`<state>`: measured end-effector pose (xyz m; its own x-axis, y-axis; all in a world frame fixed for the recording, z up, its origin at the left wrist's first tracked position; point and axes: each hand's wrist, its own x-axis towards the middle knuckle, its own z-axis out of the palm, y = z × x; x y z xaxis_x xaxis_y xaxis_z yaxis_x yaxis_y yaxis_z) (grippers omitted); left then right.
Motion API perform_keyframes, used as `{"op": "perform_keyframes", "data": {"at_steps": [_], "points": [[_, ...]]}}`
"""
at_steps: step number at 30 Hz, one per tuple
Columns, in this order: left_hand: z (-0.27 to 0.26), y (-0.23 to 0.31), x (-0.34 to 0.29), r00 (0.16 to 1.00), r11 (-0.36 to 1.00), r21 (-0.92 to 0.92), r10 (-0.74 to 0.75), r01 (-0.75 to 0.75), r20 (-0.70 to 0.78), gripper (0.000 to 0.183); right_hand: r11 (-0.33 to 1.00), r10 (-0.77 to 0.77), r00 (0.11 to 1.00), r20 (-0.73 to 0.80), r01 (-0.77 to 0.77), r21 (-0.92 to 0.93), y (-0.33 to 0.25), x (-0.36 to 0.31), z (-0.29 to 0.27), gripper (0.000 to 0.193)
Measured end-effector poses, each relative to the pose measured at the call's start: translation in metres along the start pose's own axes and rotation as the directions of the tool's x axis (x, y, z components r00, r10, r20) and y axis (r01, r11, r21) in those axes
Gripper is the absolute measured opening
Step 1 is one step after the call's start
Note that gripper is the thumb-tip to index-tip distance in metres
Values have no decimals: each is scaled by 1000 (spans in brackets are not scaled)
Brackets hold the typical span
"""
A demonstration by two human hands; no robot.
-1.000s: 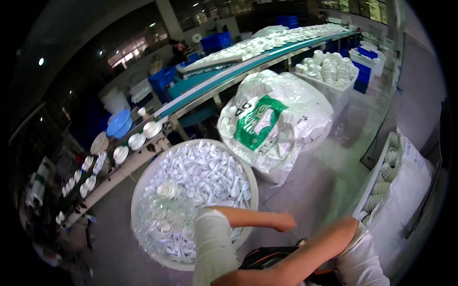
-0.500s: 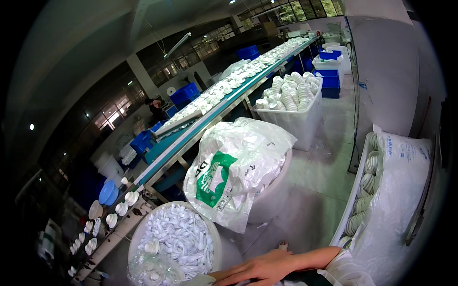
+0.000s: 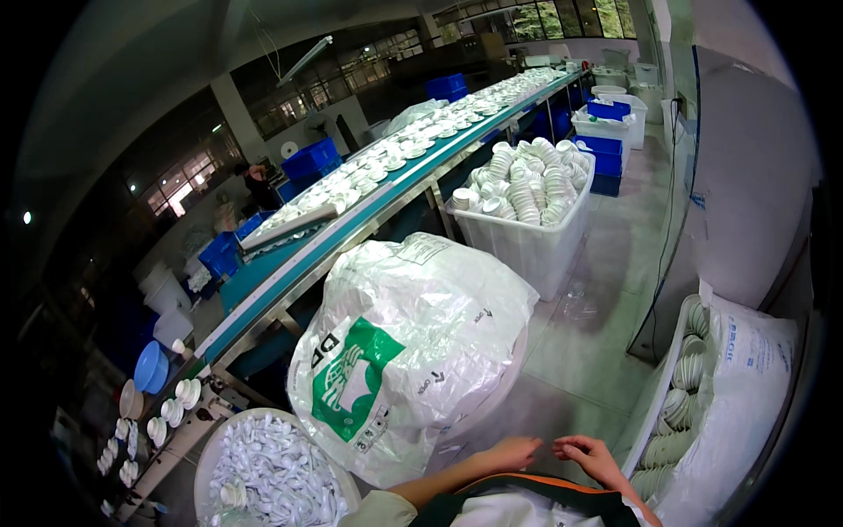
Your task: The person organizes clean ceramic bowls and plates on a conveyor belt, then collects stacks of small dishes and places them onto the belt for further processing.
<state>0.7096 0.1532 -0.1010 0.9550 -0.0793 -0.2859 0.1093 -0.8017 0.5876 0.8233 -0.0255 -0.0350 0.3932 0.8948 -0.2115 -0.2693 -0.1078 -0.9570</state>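
Note:
My left hand point(image 3: 516, 453) and my right hand point(image 3: 587, 455) are in front of my body at the lower right, a small gap between them. Nothing shows in either one. The right hand's fingers bend loosely toward the left, apart from one another at the tips; the left hand's fingers point right, loosely bent. Nearest to them is a large white plastic bag point(image 3: 465, 342) with a green print, draped over a big round tub point(image 3: 505, 382). To its left stands a round bin point(image 3: 206, 470) full of wrapped white spoons point(image 3: 277, 465).
A conveyor point(image 3: 299, 268) carries many white dishes toward the back. Right of it, a white bin point(image 3: 518, 246) is heaped with stacked bowls point(image 3: 536, 180). At the right, a long container point(image 3: 645, 439) holds stacked bowls point(image 3: 680, 408) beside a white sack point(image 3: 746, 369). Blue crates point(image 3: 601, 158) stand farther off.
My hands were crossed one over the other; now they are apart, side by side. The view has shifted, so the spoon bin sits lower and farther left.

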Motion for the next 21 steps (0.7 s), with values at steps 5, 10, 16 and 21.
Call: {"op": "perform_keyframes", "data": {"at_steps": [5,10,16,21], "points": [[-42,-47,31,975,973,219,-118,75,189,28,674,56,938,-343,-289,-680,71,39,-59,30],[4,-143,120,953,991,117,-95,64,286,30,643,447,868,-216,-479,-598,114,110,-110,39],[-106,-120,221,992,992,75,-110,105,56,27,544,389,918,-76,-295,-786,71,230,-216,41],[-151,-126,305,948,935,-157,-317,319,38,35,505,175,984,14,-77,-860,9,333,-294,38]]}}
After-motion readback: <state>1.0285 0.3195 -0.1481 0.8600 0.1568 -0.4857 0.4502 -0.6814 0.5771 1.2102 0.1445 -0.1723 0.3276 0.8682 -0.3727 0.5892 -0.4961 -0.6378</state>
